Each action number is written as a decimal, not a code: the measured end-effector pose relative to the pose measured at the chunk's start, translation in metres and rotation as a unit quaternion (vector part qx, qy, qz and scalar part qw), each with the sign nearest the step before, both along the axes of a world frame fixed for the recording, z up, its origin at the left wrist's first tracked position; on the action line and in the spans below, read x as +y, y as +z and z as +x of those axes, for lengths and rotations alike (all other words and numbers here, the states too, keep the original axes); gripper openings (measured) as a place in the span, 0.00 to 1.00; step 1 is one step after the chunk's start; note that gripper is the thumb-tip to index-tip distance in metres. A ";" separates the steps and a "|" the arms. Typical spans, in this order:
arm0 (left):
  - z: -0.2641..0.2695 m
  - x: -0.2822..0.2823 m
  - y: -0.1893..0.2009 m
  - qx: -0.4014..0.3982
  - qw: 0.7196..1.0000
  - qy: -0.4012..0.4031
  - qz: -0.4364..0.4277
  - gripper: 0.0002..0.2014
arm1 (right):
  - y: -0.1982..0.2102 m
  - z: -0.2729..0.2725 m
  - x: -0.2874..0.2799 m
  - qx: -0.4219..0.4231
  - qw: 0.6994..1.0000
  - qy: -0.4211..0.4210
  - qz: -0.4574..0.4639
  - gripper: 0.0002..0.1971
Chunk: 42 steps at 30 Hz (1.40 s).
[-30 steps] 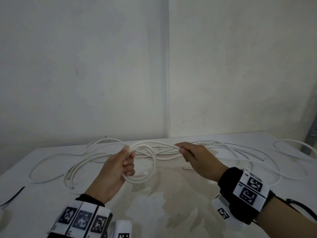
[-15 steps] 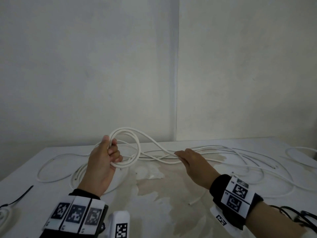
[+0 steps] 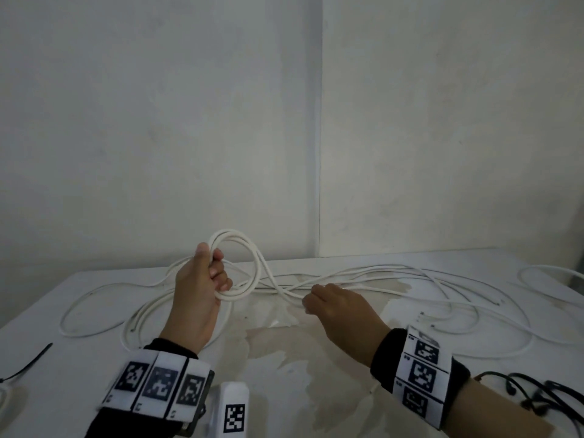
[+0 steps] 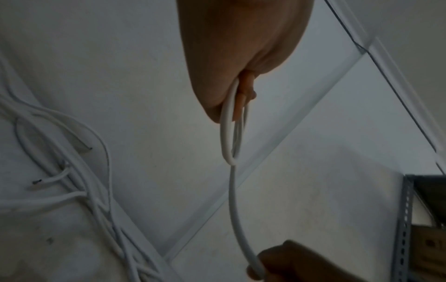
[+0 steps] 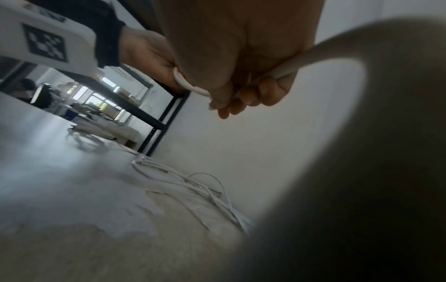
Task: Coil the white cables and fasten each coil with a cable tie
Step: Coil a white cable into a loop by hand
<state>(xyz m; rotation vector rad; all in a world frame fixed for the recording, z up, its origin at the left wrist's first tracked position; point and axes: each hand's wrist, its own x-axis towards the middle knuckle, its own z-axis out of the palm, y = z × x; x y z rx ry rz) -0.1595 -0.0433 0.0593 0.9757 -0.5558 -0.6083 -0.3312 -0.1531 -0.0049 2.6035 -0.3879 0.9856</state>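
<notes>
My left hand (image 3: 205,279) grips a small coil of white cable (image 3: 249,257), held upright above the table with several loops. From the coil one strand (image 3: 284,294) runs right and down into my right hand (image 3: 328,303), whose fingers curl round it low over the table. The left wrist view shows the coil (image 4: 231,137) hanging from the left hand (image 4: 241,57) and the strand (image 4: 235,219) leading to the right hand (image 4: 284,265). In the right wrist view the right hand (image 5: 241,80) holds the cable (image 5: 301,59). More loose white cables (image 3: 426,276) sprawl across the table.
A white table (image 3: 284,390) with a stained, peeling top stands in a wall corner. A black cable tie (image 3: 28,365) lies at the left edge. Black cords (image 3: 537,393) lie at the right front. A metal shelf rack (image 5: 154,118) stands beyond the table.
My left hand has lifted the coil higher and turned it upright. My right hand has slid back along the strand and dropped closer to the table.
</notes>
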 end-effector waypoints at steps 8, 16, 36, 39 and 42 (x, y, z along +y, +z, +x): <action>-0.024 -0.011 -0.018 -0.134 0.989 0.013 0.065 0.18 | 0.001 0.006 0.026 0.028 0.990 0.039 -0.131 0.12; -0.037 -0.008 -0.025 -0.224 0.967 -0.032 0.121 0.16 | 0.003 0.006 0.041 0.107 0.984 0.037 -0.136 0.15; -0.046 0.007 -0.037 -0.259 0.948 -0.109 0.149 0.19 | 0.035 -0.001 0.037 -0.008 0.992 0.130 -0.002 0.12; -0.044 0.012 -0.041 -0.279 0.937 -0.126 0.169 0.20 | 0.045 -0.004 0.029 -0.026 0.990 0.131 0.041 0.12; -0.046 0.011 -0.040 -0.306 0.922 -0.139 0.192 0.19 | 0.052 -0.001 0.026 -0.014 0.992 0.116 0.047 0.13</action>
